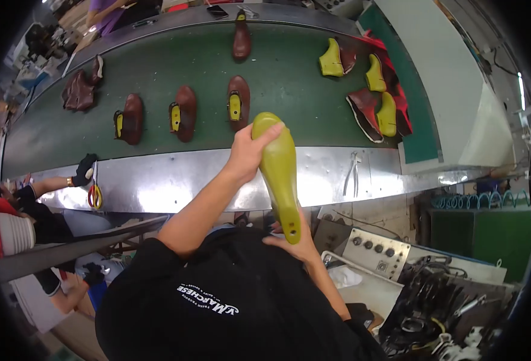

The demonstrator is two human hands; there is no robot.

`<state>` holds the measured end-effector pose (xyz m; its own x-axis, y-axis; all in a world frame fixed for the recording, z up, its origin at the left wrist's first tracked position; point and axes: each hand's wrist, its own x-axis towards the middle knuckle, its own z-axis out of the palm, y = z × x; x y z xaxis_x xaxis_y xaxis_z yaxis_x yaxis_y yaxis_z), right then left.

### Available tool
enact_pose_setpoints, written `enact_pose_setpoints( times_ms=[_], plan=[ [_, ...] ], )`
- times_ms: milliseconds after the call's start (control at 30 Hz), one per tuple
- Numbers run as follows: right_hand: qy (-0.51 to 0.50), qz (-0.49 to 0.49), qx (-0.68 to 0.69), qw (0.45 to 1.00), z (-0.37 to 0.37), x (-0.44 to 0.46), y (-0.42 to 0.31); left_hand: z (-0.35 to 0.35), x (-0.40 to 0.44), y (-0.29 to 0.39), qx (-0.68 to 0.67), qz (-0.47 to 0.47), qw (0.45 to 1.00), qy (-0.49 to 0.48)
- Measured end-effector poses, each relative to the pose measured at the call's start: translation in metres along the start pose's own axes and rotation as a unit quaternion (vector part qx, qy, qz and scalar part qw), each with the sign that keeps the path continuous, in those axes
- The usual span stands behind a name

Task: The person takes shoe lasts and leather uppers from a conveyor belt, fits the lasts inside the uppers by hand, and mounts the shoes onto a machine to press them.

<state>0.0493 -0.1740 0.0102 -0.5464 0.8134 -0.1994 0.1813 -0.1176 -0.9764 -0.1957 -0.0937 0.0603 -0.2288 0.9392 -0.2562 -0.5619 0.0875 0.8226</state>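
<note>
While the left hand (pixel 245 155) curls its fingers around the broad end of a yellow-green shoe last (pixel 281 162) and the right hand (pixel 304 242) grips its narrow end, this last is held over the near edge of the worktop (pixel 301 96); three brown shoes (pixel 186 114) line that edge, and more lasts (pixel 387 114) occupy the worktop's right end

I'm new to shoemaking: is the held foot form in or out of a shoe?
Out: the foot form between the left hand and right hand shows bare yellow-green end to end.
</note>
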Motion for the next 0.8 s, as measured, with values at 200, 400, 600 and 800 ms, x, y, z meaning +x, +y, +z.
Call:
enact_pose_setpoints(
  times_ms=[200,400,600,800],
  plan=[
    [0.194,-0.054,-0.185,0.962,0.029,-0.009,0.033,0.029,-0.046,0.000,0.078,0.092,0.986,-0.117],
    [0.212,-0.017,-0.201,0.956,0.021,-0.031,0.042,0.034,-0.035,-0.034,0.070,0.060,0.984,-0.152],
    [0.239,0.064,-0.196,0.949,-0.003,-0.061,0.111,0.029,0.008,-0.116,0.252,-0.038,0.955,-0.155],
    [0.188,0.173,-0.294,0.921,-0.034,-0.055,0.203,-0.021,0.089,-0.234,0.456,-0.066,0.873,-0.159]
  ],
)
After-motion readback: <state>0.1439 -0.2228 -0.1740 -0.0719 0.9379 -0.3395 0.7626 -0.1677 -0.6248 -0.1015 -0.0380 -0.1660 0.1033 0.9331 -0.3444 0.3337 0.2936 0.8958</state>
